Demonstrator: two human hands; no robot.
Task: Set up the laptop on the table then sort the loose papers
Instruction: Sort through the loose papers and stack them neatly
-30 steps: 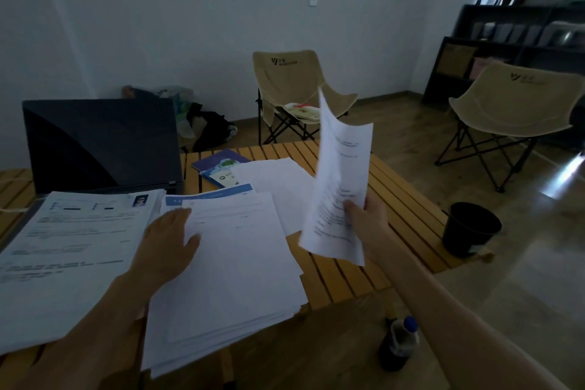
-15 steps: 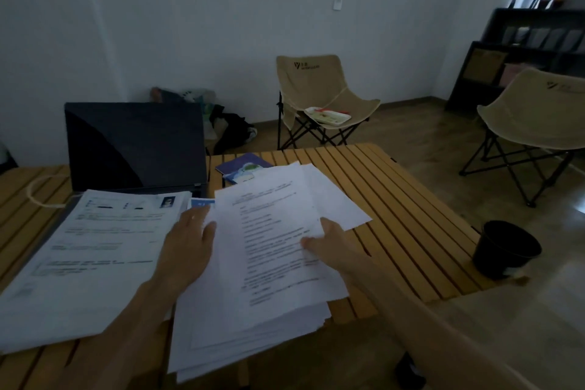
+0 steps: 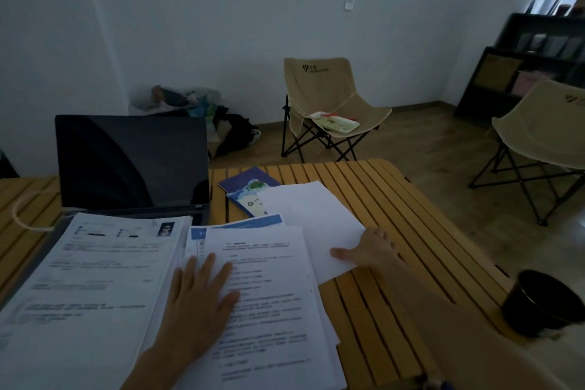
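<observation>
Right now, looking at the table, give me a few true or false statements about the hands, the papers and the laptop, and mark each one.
1. The laptop is open, its screen dark. True.
2. The left hand lies flat on a printed paper stack. True.
3. The right hand holds a sheet up in the air. False: it rests on a blank sheet lying on the table.
4. A black cup stands on the laptop. False: the black cup is off the table's right edge.

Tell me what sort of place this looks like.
Probably a casual office or study room at home: an open laptop and stacks of printed papers on a slatted wooden table, with folding camp chairs and a dark shelf.
</observation>
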